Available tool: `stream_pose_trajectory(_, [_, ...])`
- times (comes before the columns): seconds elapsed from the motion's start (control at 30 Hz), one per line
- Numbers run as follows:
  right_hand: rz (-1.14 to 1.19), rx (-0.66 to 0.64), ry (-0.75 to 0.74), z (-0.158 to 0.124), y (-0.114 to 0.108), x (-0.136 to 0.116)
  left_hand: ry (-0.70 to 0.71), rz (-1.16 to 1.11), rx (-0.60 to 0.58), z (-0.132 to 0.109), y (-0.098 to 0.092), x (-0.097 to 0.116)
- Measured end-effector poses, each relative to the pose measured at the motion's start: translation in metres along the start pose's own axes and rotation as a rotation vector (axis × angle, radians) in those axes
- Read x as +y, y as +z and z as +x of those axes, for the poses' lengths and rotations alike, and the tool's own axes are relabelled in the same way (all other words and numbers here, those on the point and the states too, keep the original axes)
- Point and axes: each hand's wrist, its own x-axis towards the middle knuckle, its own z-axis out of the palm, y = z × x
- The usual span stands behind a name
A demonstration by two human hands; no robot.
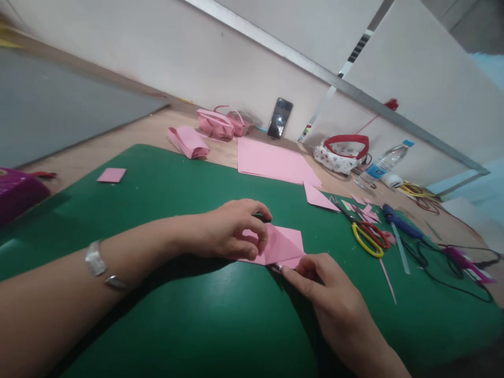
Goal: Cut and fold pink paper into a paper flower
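Quick snapshot from my paper session. I had a small folded pink paper piece (281,244) lying flat on the big green cutting mat (157,184), roughly mid-mat and close to me. My left grip (232,228) was curled down over the left part of it, fingers bent and nearly closed, thumb tucked against them, pinning and pinching the paper there. My right grip (326,286) came in from the near right, forefinger and thumb closed tight on the paper's near corner and the other fingers folded back. There was a silver bangle (96,260) on my left wrist.

Off to the right on the mat lay scissors with yellow and red handles (368,236), and just right of those a blue glue gun (397,221) with its black cord trailing away. Beyond the far edge of the mat, on the wooden tabletop (129,139), sat a stack of flat pink paper sheets (271,160). A dark phone (280,118) leaned on the wall behind them, and a clear plastic water bottle (380,165) lay far right. A small pink paper square (111,175) sat well apart at far left.
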Motion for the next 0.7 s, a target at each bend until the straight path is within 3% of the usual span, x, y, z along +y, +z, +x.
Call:
stream_pose_trajectory(0.13, [0.004, -0.020, -0.100, 0.001, -0.002, 0.005, 0.055, -0.019, 0.093, -0.006, -0.013, 0.004])
stream_pose_trajectory(0.33, [-0.041, -0.022, -0.139, 0.004, 0.000, -0.002, -0.061, -0.187, -0.118, -0.005, -0.017, 0.004])
stream_pose_trajectory(0.57, [-0.073, -0.020, -0.213, 0.003, -0.003, 0.001, -0.123, -0.220, -0.123, -0.005, -0.012, 0.002])
stream_pose_trajectory(0.7, [-0.092, -0.016, -0.148, 0.000, -0.008, 0.005, -0.130, -0.233, -0.137, -0.004, -0.013, 0.002])
